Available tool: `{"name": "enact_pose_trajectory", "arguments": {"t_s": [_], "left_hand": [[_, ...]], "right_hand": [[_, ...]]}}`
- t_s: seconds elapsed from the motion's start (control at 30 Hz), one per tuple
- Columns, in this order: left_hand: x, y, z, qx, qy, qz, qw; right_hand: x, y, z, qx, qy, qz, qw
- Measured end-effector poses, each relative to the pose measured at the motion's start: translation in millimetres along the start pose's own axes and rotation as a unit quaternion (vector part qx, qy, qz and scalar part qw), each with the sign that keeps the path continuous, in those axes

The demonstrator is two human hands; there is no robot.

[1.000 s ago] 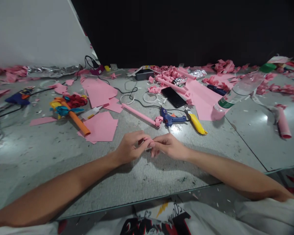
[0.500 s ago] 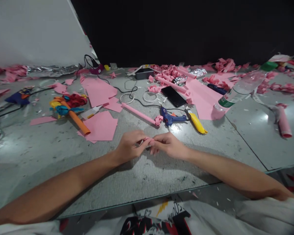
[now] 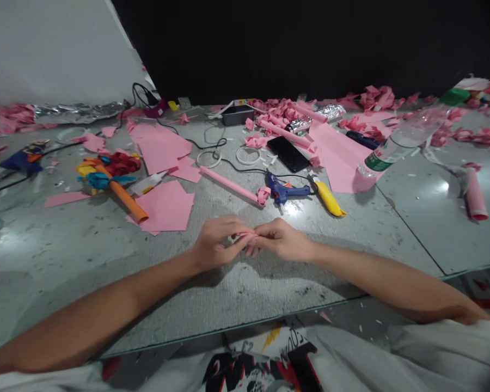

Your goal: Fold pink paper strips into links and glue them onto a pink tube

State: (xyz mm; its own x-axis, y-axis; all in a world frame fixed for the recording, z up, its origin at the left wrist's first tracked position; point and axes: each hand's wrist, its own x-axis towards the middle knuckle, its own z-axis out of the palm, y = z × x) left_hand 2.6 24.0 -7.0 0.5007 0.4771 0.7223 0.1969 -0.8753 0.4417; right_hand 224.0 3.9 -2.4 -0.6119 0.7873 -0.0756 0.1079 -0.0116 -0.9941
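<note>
Between the fingertips of both hands is a small folded piece of pink paper [image 3: 245, 234], mostly covered by the fingers. My left hand [image 3: 221, 242] pinches it from the left, and my right hand [image 3: 283, 239] pinches it from the right. Both hands are just above the grey table [image 3: 212, 305]. Beyond them lies a thin rolled pink paper stick [image 3: 231, 184] with a curled end. A blue glue gun [image 3: 288, 191] rests beside that end, and a yellow cutter [image 3: 330, 200] lies to its right.
Pink sheets [image 3: 169, 207] and an orange tube with coloured paper petals [image 3: 128, 200] lie at left. Farther back are a black phone [image 3: 288, 154], white rings [image 3: 248, 155] and cables. A plastic bottle [image 3: 400, 142] and a pink roll [image 3: 476, 195] stand out at right.
The view has shifted slightly, so table items appear a little higher. Both hands stay together, and the pink piece between the fingers has turned slightly and looks flatter.
</note>
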Motion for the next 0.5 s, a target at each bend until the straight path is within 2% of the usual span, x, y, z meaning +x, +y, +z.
{"name": "enact_pose_trajectory", "arguments": {"t_s": [0.07,0.13,0.23,0.37,0.43,0.5], "left_hand": [[1.2,-0.1,-0.3,-0.036,-0.008,-0.044,0.998],[2.6,-0.1,-0.8,-0.023,0.01,-0.075,0.997],[4.7,0.1,-2.5,-0.026,0.04,-0.072,0.996],[5.8,-0.5,-3.7,-0.091,-0.011,-0.099,0.991],[4.4,0.0,-2.8,-0.047,-0.01,-0.094,0.994],[2.2,1.1,-1.6,0.025,0.012,-0.045,0.999]], "right_hand": [[-0.4,-0.5,0.3,0.011,0.003,-0.002,1.0],[-0.5,-1.6,0.8,0.029,0.016,-0.004,0.999],[-0.6,-2.7,2.1,0.039,0.015,0.004,0.999],[-0.5,-1.2,3.3,0.061,0.01,0.007,0.998],[-0.6,-0.6,2.7,0.053,0.019,0.009,0.998],[-0.9,-1.2,1.5,0.032,0.018,0.005,0.999]]}}
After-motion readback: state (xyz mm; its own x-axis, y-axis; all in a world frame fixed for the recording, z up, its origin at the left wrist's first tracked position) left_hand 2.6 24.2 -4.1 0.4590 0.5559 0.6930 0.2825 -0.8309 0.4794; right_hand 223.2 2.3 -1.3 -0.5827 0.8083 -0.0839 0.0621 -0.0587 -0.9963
